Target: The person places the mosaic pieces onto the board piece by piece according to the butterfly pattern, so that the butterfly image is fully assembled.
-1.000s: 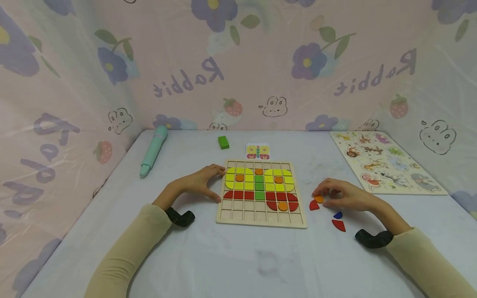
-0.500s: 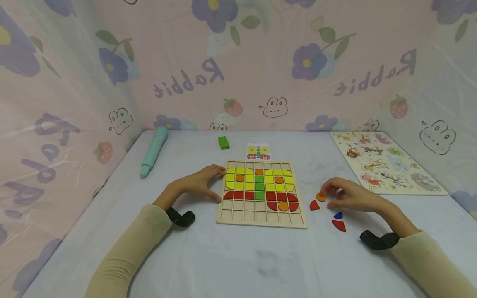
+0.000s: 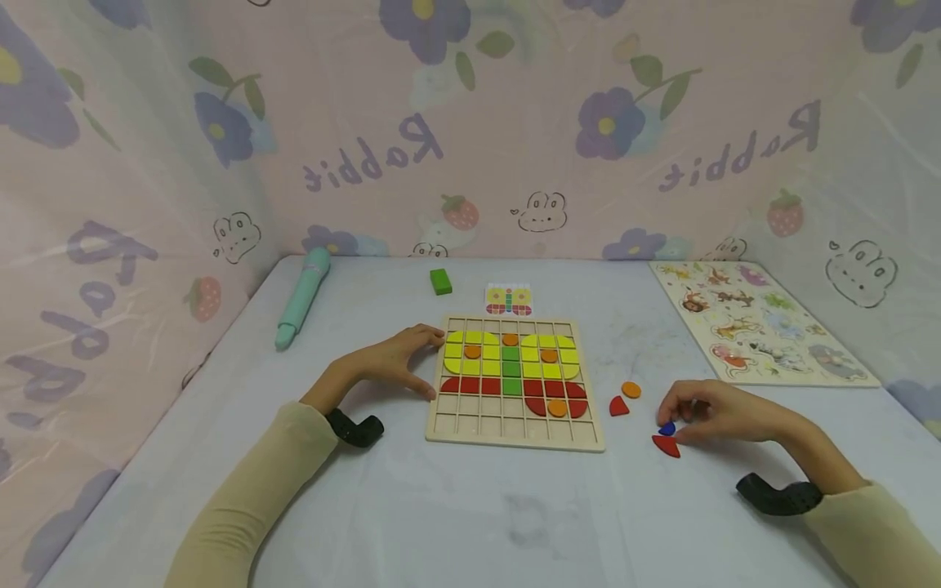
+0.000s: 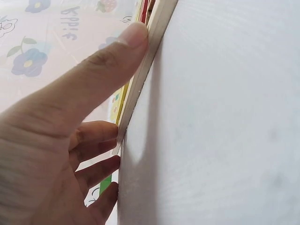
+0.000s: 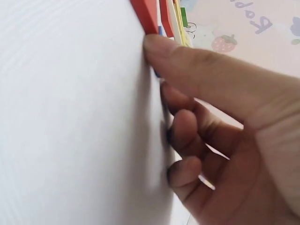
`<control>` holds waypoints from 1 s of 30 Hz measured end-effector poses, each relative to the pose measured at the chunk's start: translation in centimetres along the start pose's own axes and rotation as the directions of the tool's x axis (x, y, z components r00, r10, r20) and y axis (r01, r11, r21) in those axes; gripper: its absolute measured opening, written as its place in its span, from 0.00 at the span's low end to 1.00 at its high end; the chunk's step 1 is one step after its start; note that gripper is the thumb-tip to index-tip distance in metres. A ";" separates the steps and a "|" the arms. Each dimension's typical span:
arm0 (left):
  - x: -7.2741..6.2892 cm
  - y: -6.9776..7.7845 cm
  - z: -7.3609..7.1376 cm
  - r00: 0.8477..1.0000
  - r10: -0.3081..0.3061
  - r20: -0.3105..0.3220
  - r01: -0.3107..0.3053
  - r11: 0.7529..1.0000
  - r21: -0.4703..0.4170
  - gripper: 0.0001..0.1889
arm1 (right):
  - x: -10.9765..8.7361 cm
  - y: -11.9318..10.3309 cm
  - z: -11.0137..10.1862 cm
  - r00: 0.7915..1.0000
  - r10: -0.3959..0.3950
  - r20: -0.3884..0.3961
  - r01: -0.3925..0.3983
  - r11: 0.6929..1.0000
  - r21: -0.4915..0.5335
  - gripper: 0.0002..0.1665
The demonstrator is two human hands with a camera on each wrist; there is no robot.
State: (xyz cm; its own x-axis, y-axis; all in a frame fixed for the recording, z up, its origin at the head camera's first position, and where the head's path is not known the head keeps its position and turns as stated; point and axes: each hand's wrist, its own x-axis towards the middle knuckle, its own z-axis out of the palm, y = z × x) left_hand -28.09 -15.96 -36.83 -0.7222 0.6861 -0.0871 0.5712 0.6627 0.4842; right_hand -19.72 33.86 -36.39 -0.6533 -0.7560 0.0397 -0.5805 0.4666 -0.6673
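Note:
My left hand [image 3: 393, 359] is at the left edge of a wooden grid board [image 3: 478, 429], thumb and fingers relaxed along its rim. In the left wrist view, the thumb [image 4: 133, 35] touches the board's side. The board holds yellow, red, green and orange pieces. My right hand [image 3: 716, 411] is low over the table, its fingers bent beside a small blue piece [image 3: 666, 429] and a red quarter-round piece [image 3: 666, 447]. The right wrist view has the thumb [image 5: 161, 47] against the red piece [image 5: 146, 14], partly covering the blue one. Both pieces lie on the table.
Another red quarter-round [image 3: 619, 406] and an orange disc [image 3: 631, 390] lie right of the board. Behind it are a butterfly pattern card [image 3: 509, 300] and a green block [image 3: 441, 282]. An animal puzzle [image 3: 772, 327] lies far right, a mint-green stick [image 3: 304, 300] far left.
My right hand has left the orange disc and moved right and toward me, to the blue and red pieces. My left hand has stayed at the board's edge.

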 end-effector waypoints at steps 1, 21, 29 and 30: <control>0.0 0.0 0.0 1.000 0.000 -0.001 0.000 1.000 -0.003 0.46 | 0.1 0.1 0.1 1.000 -0.008 -0.011 0.007 1.000 -0.006 0.11; 0.0 -0.2 0.3 1.000 -0.009 0.004 0.009 1.000 -0.001 0.47 | 9.7 -4.6 4.0 0.936 0.081 -0.341 -0.121 0.988 -0.097 0.09; 0.1 -0.4 0.2 1.000 -0.022 0.000 0.022 1.000 -0.013 0.47 | 14.3 -6.6 7.1 0.962 0.031 -0.272 -0.049 0.997 -0.057 0.10; 0.1 -0.4 0.2 1.000 -0.024 0.000 0.024 1.000 -0.013 0.47 | 14.6 -6.8 7.3 0.964 0.024 -0.265 -0.040 0.998 -0.055 0.10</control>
State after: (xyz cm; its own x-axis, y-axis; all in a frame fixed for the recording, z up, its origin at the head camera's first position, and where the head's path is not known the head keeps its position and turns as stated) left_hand -28.28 -16.08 -37.18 -0.7357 0.6700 -0.0992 0.5486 0.6753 0.4930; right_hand -21.80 16.29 -36.75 -0.7724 -0.5958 0.2200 -0.5800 0.5206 -0.6265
